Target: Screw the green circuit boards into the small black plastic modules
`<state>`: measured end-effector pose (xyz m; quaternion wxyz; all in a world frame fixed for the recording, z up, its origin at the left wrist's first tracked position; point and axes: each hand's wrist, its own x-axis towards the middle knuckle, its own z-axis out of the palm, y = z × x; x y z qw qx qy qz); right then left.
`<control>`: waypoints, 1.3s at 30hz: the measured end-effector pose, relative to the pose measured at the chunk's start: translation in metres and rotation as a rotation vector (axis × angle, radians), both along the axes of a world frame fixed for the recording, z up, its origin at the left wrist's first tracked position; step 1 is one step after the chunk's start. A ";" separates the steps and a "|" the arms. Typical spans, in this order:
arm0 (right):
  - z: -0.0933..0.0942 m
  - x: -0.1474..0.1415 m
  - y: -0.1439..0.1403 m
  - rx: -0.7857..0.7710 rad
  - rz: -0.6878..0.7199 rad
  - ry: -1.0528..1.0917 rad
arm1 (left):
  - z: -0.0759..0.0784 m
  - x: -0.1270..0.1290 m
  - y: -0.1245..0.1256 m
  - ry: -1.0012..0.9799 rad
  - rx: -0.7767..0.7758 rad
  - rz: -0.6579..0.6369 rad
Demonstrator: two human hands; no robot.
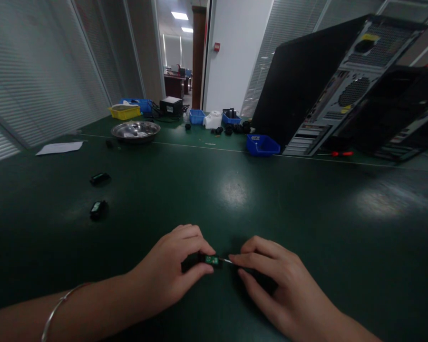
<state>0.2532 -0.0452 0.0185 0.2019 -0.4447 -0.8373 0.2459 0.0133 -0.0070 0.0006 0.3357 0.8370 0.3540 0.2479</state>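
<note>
Near the front middle of the table, my left hand pinches a small black part with a green circuit board between thumb and fingers. The board faces up. From the right, my right hand has its index fingertip on a thin silvery piece that reaches to the board's right end. Whether this piece is a wire or a tool tip I cannot tell. My right thumb lies just below the index finger. Farther left lie two similar black parts, a near one and a far one.
A metal bowl, a white sheet and a yellow bin are at the back left. At the back right, a blue bin sits beside a large black computer case. A red-handled tool lies farther right.
</note>
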 end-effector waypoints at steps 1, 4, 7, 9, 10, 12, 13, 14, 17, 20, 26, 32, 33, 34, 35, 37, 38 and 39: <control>0.001 0.000 0.000 -0.009 0.004 0.004 | -0.001 0.000 0.000 -0.006 -0.008 0.000; 0.001 -0.002 0.001 -0.040 0.010 0.032 | -0.003 -0.001 0.000 -0.028 -0.027 0.010; 0.000 -0.003 0.003 -0.059 0.005 0.072 | -0.006 -0.001 0.001 -0.067 -0.017 0.018; -0.002 -0.003 0.004 -0.060 -0.002 0.093 | -0.007 -0.001 0.001 -0.112 0.016 0.012; -0.002 -0.003 0.004 -0.062 -0.005 0.105 | -0.007 -0.001 0.001 -0.140 0.037 0.005; -0.004 -0.002 0.004 -0.067 -0.008 0.139 | -0.006 -0.001 0.001 -0.196 0.079 -0.005; -0.004 -0.002 0.003 -0.070 -0.009 0.158 | -0.005 -0.001 0.001 -0.213 0.093 -0.007; -0.005 -0.002 0.003 -0.072 -0.007 0.176 | -0.005 -0.001 0.000 -0.227 0.104 -0.007; -0.006 -0.001 0.002 -0.066 -0.007 0.200 | -0.003 -0.001 0.000 -0.262 0.115 0.015; -0.007 -0.002 0.001 0.011 -0.004 0.164 | -0.002 -0.001 -0.001 -0.309 0.106 0.030; -0.009 0.000 0.001 0.180 0.007 0.082 | -0.002 0.001 0.000 -0.352 0.095 0.040; -0.009 0.002 0.001 0.317 0.038 0.041 | -0.003 0.001 0.001 -0.381 0.025 0.053; -0.009 0.003 0.001 0.340 0.049 0.034 | -0.003 0.001 0.001 -0.380 0.004 0.057; -0.008 0.003 0.000 0.357 0.058 0.028 | -0.004 0.001 0.000 -0.382 -0.012 0.061; -0.008 0.003 0.000 0.364 0.060 0.027 | -0.004 0.001 0.000 -0.384 -0.022 0.062; -0.007 0.003 0.000 0.342 0.046 0.040 | -0.004 0.001 0.001 -0.391 -0.021 0.061; -0.007 0.003 0.000 0.320 0.034 0.058 | -0.004 0.001 0.001 -0.394 -0.011 0.060; -0.007 0.002 0.000 0.297 0.021 0.083 | -0.003 0.001 0.001 -0.392 -0.002 0.059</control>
